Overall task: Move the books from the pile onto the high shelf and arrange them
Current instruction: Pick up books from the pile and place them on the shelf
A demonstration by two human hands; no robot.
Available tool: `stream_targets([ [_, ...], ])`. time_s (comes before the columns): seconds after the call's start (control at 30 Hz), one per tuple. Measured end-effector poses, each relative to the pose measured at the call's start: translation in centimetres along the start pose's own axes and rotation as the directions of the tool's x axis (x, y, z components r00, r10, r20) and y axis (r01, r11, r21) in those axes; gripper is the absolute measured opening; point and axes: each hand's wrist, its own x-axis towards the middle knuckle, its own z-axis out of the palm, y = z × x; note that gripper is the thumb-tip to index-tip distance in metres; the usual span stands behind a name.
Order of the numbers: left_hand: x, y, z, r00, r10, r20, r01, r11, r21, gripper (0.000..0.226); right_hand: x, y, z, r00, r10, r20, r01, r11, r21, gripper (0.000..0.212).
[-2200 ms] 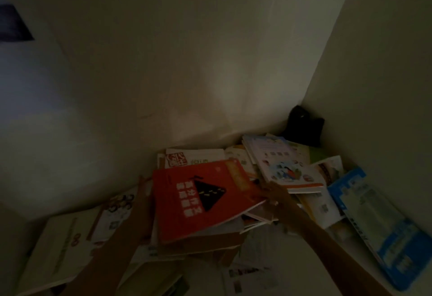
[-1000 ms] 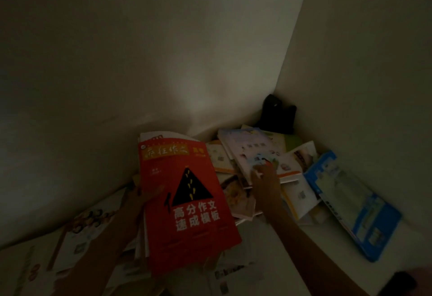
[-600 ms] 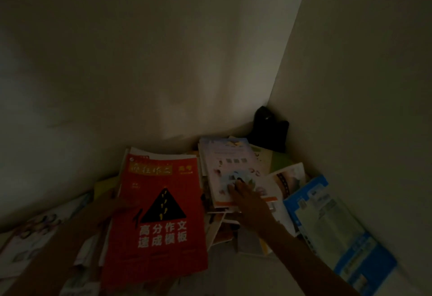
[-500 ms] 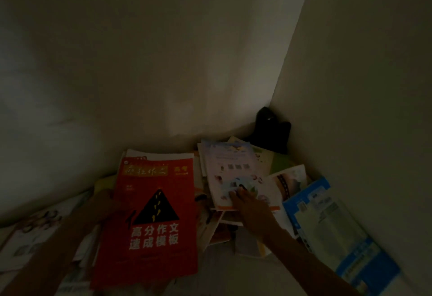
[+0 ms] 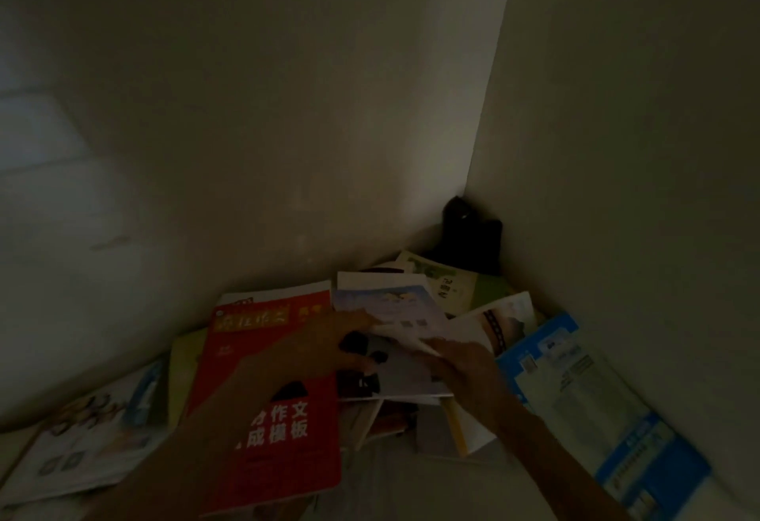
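A dim shelf point(image 5: 411, 479) in a wall corner holds a loose pile of books. Both hands, left point(image 5: 316, 350) and right point(image 5: 460, 368), pinch one pale blue book point(image 5: 395, 315) beside the red book point(image 5: 263, 417). A black object point(image 5: 469, 241) occupies the corner.

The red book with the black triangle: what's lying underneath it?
Under the red book a white book's top edge and a yellowish-green cover stick out. The rest beneath is covered, also by the left hand.
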Motion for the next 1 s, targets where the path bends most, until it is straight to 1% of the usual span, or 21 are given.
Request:
stream_targets([
  [0.07, 0.2, 1.1, -0.3, 0.979, -0.001, -0.205, -0.027, 0.991, -0.134, 0.03, 0.7, -1.5, -2.2, 0.995, -0.074, -0.066, 0.073, 0.997, -0.02, 0.043],
  [0.1, 0.5, 1.8, -0.6, 0.937, 0.002, -0.35, -0.052, 0.99, -0.134, 0.02, 1.4, -2.5, -3.4, 0.978, -0.145, -0.151, 0.134, 0.988, -0.081, 0.044],
  [0.13, 0.9, 2.6, -1.0, 0.895, 0.031, -0.445, -0.107, 0.983, -0.147, 0.019, 2.2, -3.3, -4.4, 0.932, -0.233, -0.278, 0.195, 0.968, -0.158, 0.044],
  [0.17, 1.0, 3.8, -1.5, 0.855, -0.004, -0.519, -0.111, 0.976, -0.19, 0.022, 3.1, -4.1, -5.5, 0.853, -0.302, -0.426, 0.218, 0.947, -0.235, 0.042],
  [0.23, 0.7, 5.7, -3.1, 0.764, -0.093, -0.639, -0.145, 0.939, -0.31, 0.014, 5.1, -5.3, -7.6, 0.703, -0.251, -0.665, 0.1, 0.961, -0.257, 0.036],
  [0.27, 0.5, 6.4, -4.1, 0.722, -0.089, -0.686, -0.193, 0.926, -0.323, 0.009, 5.8, -5.7, -8.1, 0.67, -0.148, -0.727, -0.004, 0.979, -0.203, 0.033],
  [0.3, 0.1, 7.0, -5.1, 0.689, -0.086, -0.719, -0.232, 0.914, -0.332, 0.017, 6.2, -6.1, -8.0, 0.684, -0.001, -0.729, -0.097, 0.991, -0.092, 0.031],
  [0.33, -0.1, 7.1, -6.0, 0.664, -0.117, -0.738, -0.256, 0.892, -0.371, 0.022, 6.4, -6.6, -7.5, 0.748, 0.181, -0.638, -0.179, 0.981, 0.068, 0.03],
  [0.37, -0.4, 7.3, -6.8, 0.659, -0.156, -0.736, -0.278, 0.858, -0.431, 0.023, 6.5, -7.6, -6.6, 0.825, 0.343, -0.449, -0.256, 0.935, 0.245, 0.03],
  [0.4, -0.8, 7.6, -7.3, 0.653, -0.205, -0.729, -0.292, 0.82, -0.492, 0.023, 6.4, -9.0, -5.4, 0.88, 0.418, -0.225, -0.308, 0.864, 0.399, 0.03],
  [0.47, -1.2, 7.8, -8.0, 0.685, -0.234, -0.69, -0.328, 0.747, -0.578, 0.021, 6.5, -11.7, -3.2, 0.93, 0.363, 0.055, -0.333, 0.77, 0.544, 0.029],
  [0.53, -1.9, 8.1, -8.1, 0.709, -0.233, -0.665, -0.339, 0.714, -0.612, 0.015, 6.7, -14.0, -1.1, 0.939, 0.272, 0.21, -0.343, 0.736, 0.583, 0.035],
  [0.6, -2.7, 7.8, -8.0, 0.72, -0.262, -0.643, -0.336, 0.679, -0.652, 0.015, 7.2, -15.3, 0.5, 0.937, 0.224, 0.269, -0.344, 0.728, 0.593, 0.045],
  [0.67, -3.8, 7.7, -8.2, 0.763, -0.273, -0.585, -0.303, 0.649, -0.698, 0.017, 7.5, -15.6, 2.2, 0.948, 0.225, 0.225, -0.315, 0.764, 0.563, 0.053],
  [0.7, -4.3, 7.6, -8.5, 0.795, -0.273, -0.541, -0.284, 0.621, -0.731, 0.021, 7.5, -15.5, 2.8, 0.949, 0.256, 0.185, -0.316, 0.75, 0.582, 0.049],
  [0.77, -5.8, 6.8, -9.3, 0.831, -0.261, -0.491, -0.259, 0.6, -0.757, 0.028, 7.4, -15.0, 4.0, 0.931, 0.341, 0.128, -0.321, 0.603, 0.731, 0.027],
  [0.83, -7.3, 4.5, -9.8, 0.772, -0.291, -0.566, -0.234, 0.697, -0.678, 0.022, 7.2, -14.1, 5.3, 0.885, 0.439, 0.156, -0.359, 0.43, 0.828, 0.024],
  [0.9, -9.1, 1.1, -9.5, 0.637, -0.374, -0.675, -0.1, 0.827, -0.553, 0.013, 6.8, -12.8, 7.0, 0.814, 0.518, 0.261, -0.508, 0.419, 0.753, 0.031],
  [0.93, -9.9, -1.0, -9.0, 0.553, -0.455, -0.698, 0.039, 0.851, -0.524, 0.017, 6.4, -12.2, 7.8, 0.775, 0.545, 0.319, -0.583, 0.421, 0.695, 0.033],
  [0.97, -10.6, -3.2, -8.3, 0.468, -0.558, -0.685, 0.185, 0.82, -0.542, 0.026, 6.0, -11.8, 8.6, 0.734, 0.564, 0.379, -0.647, 0.41, 0.643, 0.034],
  [1.0, -11.2, -5.1, -7.4, 0.425, -0.665, -0.614, 0.311, 0.744, -0.591, 0.035, 5.6, -11.3, 9.3, 0.701, 0.574, 0.423, -0.692, 0.405, 0.597, 0.032],
])
